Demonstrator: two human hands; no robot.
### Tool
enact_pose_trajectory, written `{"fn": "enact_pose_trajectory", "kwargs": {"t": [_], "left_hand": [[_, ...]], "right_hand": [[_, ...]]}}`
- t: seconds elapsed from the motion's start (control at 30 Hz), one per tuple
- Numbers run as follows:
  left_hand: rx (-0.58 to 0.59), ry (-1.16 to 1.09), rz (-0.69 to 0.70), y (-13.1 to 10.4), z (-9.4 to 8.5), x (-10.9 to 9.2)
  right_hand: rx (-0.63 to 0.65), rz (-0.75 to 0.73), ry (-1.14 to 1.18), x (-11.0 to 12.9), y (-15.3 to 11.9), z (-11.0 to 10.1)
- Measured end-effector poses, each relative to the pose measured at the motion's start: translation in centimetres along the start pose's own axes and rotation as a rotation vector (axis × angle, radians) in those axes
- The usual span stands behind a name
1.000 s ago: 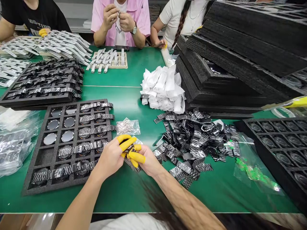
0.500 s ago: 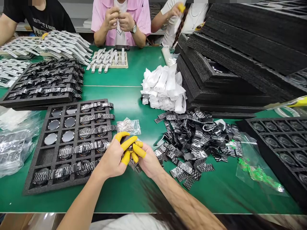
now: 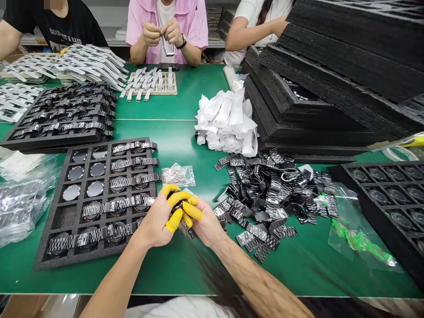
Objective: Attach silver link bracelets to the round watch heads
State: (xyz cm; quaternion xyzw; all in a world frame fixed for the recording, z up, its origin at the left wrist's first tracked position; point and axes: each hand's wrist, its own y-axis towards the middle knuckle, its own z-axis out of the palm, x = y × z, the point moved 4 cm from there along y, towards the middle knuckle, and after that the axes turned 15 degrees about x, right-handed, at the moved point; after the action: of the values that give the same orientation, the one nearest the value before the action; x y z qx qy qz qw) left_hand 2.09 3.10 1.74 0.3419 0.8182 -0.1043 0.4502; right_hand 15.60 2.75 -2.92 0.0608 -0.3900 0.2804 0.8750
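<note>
My left hand [image 3: 158,221] and my right hand [image 3: 206,221] meet above the green table, yellow finger cots on several fingertips. Between them is a dark round watch [image 3: 179,204], mostly covered by the fingers. My left fingers wrap its side, while the right ones are closed against its near right edge. Black metal links [image 3: 189,231] show just below the fingers; whether they join the watch is hidden. Close behind the hands lies a clear bag of thin metal pins [image 3: 175,174]. To the left sits a foam tray [image 3: 66,215] of watches, some with metal bands, some bare.
A heap of black metal watch bands [image 3: 271,194] spreads to my right, with white wrapped bundles [image 3: 228,121] behind. Black foam trays [image 3: 308,119] are stacked high at right. A bag of green pieces [image 3: 361,243] lies near the right tray [image 3: 351,194]. Co-workers sit opposite.
My hands stay almost in place, with small finger shifts around the watch. Across the table, a co-worker at right has lowered an arm toward the stacked trays.
</note>
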Motion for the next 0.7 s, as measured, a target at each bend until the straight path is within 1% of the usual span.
{"fn": "enact_pose_trajectory", "kwargs": {"t": [0.07,0.2,0.27,0.33,0.43,0.5,0.53,0.6,0.67,0.7], "left_hand": [[-0.003,-0.021,0.004,-0.1,0.1,0.1],[-0.025,0.021,-0.001,-0.2,0.3,0.3],[-0.032,-0.034,-0.009,-0.2,0.3,0.5],[-0.046,-0.228,-0.045,-0.2,0.2,1.0],[-0.075,-0.656,-0.158,-0.4,0.0,1.9],[-0.118,-0.841,-0.205,-0.5,-0.4,2.3],[-0.157,-0.877,-0.205,-0.6,-0.7,2.4],[-0.265,-0.841,-0.167,-0.8,-1.4,2.6],[-0.359,-0.683,-0.148,-1.0,-1.8,2.9],[-0.379,-0.578,-0.155,-1.1,-1.9,3.0]], "right_hand": [[0.001,-0.005,0.008,-0.1,0.0,-0.2],[-0.006,0.002,0.025,-0.6,-0.1,-0.5],[0.003,0.001,0.021,-0.7,-0.1,-0.6],[0.032,0.008,0.003,-0.6,-0.2,-0.6],[0.131,0.026,-0.080,-0.1,-0.2,-0.7],[0.196,-0.024,-0.243,1.0,0.0,-0.9],[0.207,-0.065,-0.343,1.6,0.1,-1.1],[0.200,-0.108,-0.483,2.7,0.3,-1.7],[0.168,-0.069,-0.492,3.1,0.5,-2.4],[0.135,-0.049,-0.478,3.3,0.5,-2.8]]}}
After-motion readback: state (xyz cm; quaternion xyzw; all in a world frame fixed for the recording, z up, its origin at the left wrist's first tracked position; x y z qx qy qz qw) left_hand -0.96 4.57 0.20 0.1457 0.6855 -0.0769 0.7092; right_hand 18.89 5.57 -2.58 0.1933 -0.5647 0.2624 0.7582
